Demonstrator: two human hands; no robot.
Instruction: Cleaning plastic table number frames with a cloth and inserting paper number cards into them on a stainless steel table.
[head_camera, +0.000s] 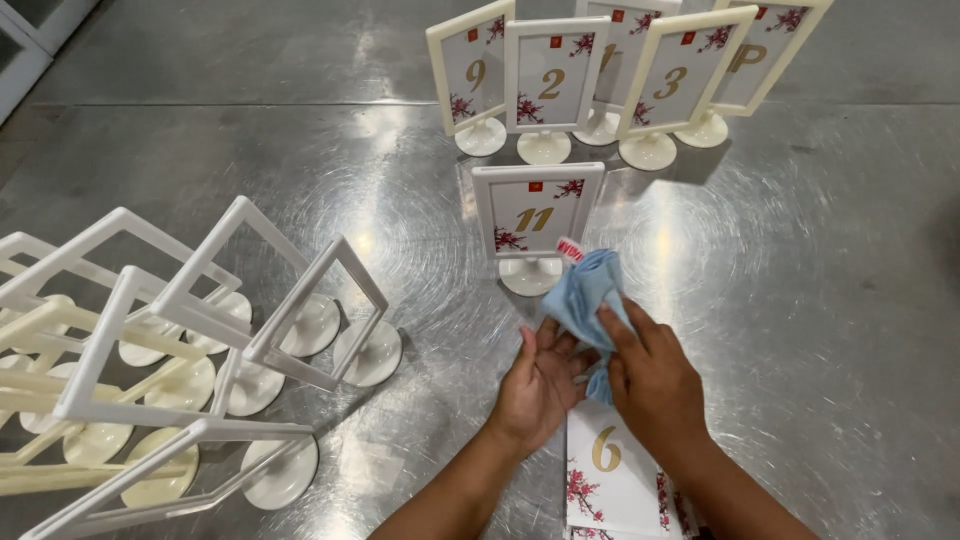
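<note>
Far left: heap of empty cream plastic frames (170, 350) on round bases, tipped over and leaning on each other, slim rectangular outlines w/ nothing inside.

Centre, left hand (535, 385) lies palm-up, fingers loosely spread, fingertips touching the lower edge of a light blue cloth (585, 300). Cloth is soft, crumpled, folded into a bunch – long axis runs up-left to low-right, top end pointing away from the person toward the single stand just behind it. Right hand (650, 380) sits over the cloth's right side, thumb and fingers pinched on it, lower tail of fabric showing between the two hands. Cloth is held just above the table, not lying flat.

Just behind the cloth: one upright sign stand (537, 225), cream frame, card w/ red blossom print and gold numeral, round foot. Further back, a row of stands (610, 75) of the same kind, upright, close together.

Below the hands, loose white cards (610, 470) w/ same blossom print, flat on the table.

All on a brushed steel table (800, 300) – shiny, swirl-scuffed
</note>
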